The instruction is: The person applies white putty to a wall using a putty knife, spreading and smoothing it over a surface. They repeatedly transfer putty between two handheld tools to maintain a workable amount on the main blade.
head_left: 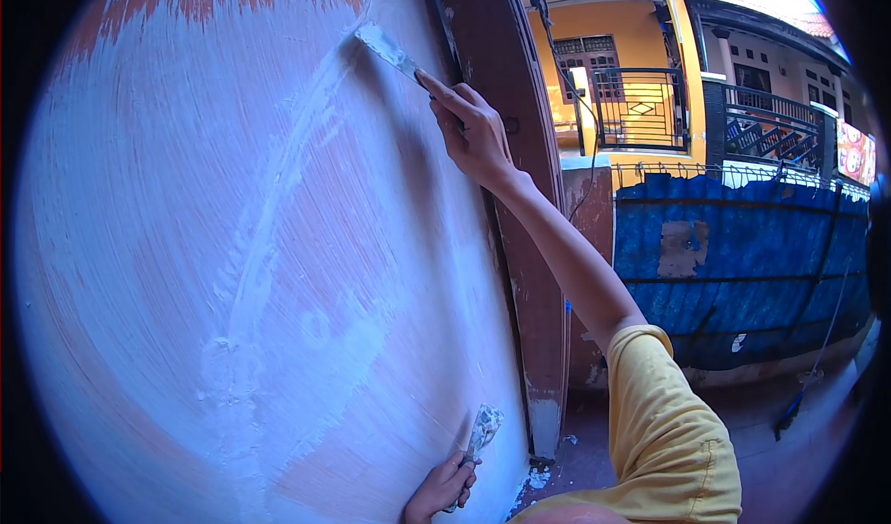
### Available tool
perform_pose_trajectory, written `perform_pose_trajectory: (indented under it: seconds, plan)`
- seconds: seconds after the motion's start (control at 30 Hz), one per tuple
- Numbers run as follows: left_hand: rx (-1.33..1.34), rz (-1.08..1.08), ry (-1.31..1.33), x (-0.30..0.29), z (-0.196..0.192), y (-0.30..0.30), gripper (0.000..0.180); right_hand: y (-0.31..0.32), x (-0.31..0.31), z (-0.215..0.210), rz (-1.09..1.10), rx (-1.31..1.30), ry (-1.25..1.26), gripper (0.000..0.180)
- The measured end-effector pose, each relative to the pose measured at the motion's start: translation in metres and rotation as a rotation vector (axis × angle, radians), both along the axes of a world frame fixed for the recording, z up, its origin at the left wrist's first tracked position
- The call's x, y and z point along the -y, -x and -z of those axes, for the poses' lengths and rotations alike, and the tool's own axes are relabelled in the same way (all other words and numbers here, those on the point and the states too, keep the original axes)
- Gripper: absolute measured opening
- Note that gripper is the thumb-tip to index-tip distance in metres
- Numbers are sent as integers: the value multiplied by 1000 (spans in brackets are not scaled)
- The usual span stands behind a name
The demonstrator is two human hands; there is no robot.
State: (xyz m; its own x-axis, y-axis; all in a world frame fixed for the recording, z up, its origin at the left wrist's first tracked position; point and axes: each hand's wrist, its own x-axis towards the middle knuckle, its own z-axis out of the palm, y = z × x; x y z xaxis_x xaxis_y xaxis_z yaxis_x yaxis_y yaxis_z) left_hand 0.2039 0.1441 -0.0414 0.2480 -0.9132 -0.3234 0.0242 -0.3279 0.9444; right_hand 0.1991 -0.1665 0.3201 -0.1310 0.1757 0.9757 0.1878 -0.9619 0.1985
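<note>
My right hand point(477, 136), at the end of an outstretched arm, is closed round the handle of a putty knife point(392, 54). That knife's blade lies against the wall point(139, 208), at the upper end of a raised white streak of filler point(295, 157) running down the surface. Low in the view, my left hand point(440, 489) grips a second putty knife point(484, 427) with its blade up. White filler is smeared over that blade. Thin white coating covers much of the wall, with reddish paint showing through and along the top.
A dark brown frame point(497, 106) borders the wall on the right. White crumbs point(538, 478) lie on the floor at its foot. Beyond stand a blue sheet-covered fence point(742, 255), a long-handled tool point(791, 413) and a yellow house point(622, 21) with a railing.
</note>
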Motion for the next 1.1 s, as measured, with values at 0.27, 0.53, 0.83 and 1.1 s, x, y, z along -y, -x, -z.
perform_pose_trajectory:
  seconds: [0.27,0.53,0.83,1.1]
  plan:
    - [-56,-8,8,2,3,0,23,-14,5,-4,-14,-36,21,48]
    - [-15,-4,0,-9,-12,7,24,3,11,-28,197,-32,99,45]
    - [-52,-7,-33,-10,-14,6,24,22,31,-41,304,10,34,45]
    - [-63,-12,-5,-10,-13,6,23,21,19,-26,-27,35,-107,45]
